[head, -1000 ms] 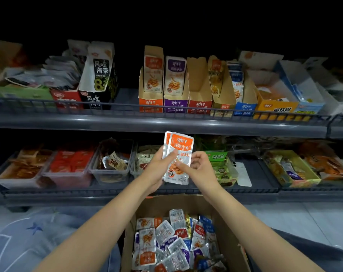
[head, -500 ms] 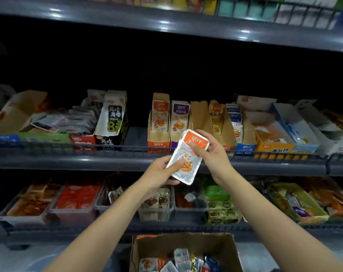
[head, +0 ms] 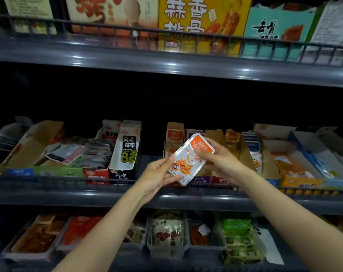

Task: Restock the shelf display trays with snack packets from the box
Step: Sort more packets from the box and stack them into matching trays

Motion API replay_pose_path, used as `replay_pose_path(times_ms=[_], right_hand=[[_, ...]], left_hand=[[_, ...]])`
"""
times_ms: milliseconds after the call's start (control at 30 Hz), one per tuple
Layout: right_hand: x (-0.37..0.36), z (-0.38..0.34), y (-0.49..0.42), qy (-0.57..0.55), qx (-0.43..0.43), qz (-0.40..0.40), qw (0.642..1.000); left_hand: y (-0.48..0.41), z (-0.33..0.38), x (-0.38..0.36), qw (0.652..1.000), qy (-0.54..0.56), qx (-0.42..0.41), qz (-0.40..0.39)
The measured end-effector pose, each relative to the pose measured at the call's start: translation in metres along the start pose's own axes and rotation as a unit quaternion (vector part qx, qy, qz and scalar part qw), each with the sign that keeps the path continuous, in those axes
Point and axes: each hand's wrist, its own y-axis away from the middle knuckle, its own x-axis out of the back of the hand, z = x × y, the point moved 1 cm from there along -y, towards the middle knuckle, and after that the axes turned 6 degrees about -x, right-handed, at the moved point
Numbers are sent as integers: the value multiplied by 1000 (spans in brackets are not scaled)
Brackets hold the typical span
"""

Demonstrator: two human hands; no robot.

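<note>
Packets (head: 188, 160), lifted from over the box to the middle shelf (head: 68, 193), are pinched at both ends by curled fingers (head: 166, 161) of left hand (head: 156, 173) and right hand (head: 219, 163), just before the orange tray (head: 174, 140), seemingly ready for insertion.

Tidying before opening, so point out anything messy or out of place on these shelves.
On the middle shelf, left of the tall seaweed packs, loose packets lie in a crooked, overlapping heap instead of standing in rows. The held orange packet looks intact.
</note>
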Motion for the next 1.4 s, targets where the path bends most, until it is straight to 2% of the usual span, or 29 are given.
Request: replay_pose_path(times_ms=[100, 200, 333, 433, 533, 767, 867, 1000, 1100, 1267, 1400], right_hand=[[5, -7, -16, 44, 14, -10, 999], [8, -15, -35, 94, 44, 19, 994], [14, -28, -67, 152, 82, 76, 982], [11, -36, -94, 211, 102, 91, 968], [6, -37, -120, 272, 103, 80, 953], [-14, -9, -166, 377, 66, 32, 923], [-20, -1, -177, 453, 81, 7, 888], [-18, 7, -187, 550, 126, 31, 825], [-15, 15, -193, 573, 150, 47, 804], [-10, 17, -194, 551, 176, 36, 815], [-10, 9, -190, 602, 189, 25, 775]], left_hand=[[-15, 1, 7, 999, -46, -12, 8], [-33, 8, 11, 992, -112, -47, 13], [-66, 11, 28, 961, -227, -140, 71], [-84, -2, 35, 942, -299, -130, 83], [-99, -18, 35, 951, -292, -82, 68], [-109, -40, 39, 966, -256, -45, -12], [-114, -47, 43, 968, -248, -46, -8], [-111, -45, 41, 971, -234, -55, -9], [-109, -43, 39, 967, -246, -63, -18], [-112, -48, 41, 970, -235, -58, -11], [-113, -51, 43, 969, -239, -62, -13]])
